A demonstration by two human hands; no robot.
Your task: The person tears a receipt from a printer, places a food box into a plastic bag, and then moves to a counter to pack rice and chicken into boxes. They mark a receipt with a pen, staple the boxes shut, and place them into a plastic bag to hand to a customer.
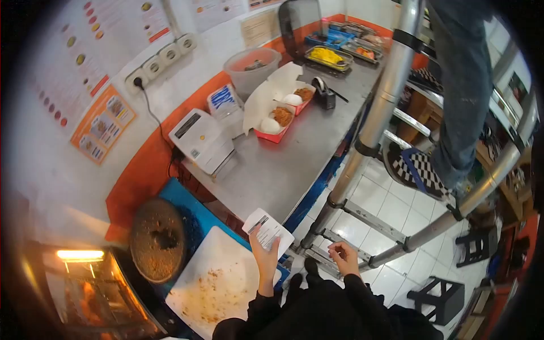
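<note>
A white printed paper slip (pixel 271 231) is held in my left hand (pixel 265 254), thumb on its face, above the front end of the steel counter (pixel 277 181). My right hand (pixel 344 258) hangs to the right of it with curled fingers; whether anything small sits between them is too small to tell. Below my left hand lies a white cutting board (pixel 215 283) with brown crumbs. Farther up the counter stand two open red-and-white food boxes (pixel 272 136) with rice and shredded brown food, beside a white printer (pixel 202 140).
An aluminium ladder (pixel 377 107) rises at the right, with a person's leg (pixel 462 85) on it. A stone mortar (pixel 158 239) and a lit glass case (pixel 93 289) are at the left. Food trays (pixel 328 56) stand at the counter's far end; black stools (pixel 439 300) are on the floor.
</note>
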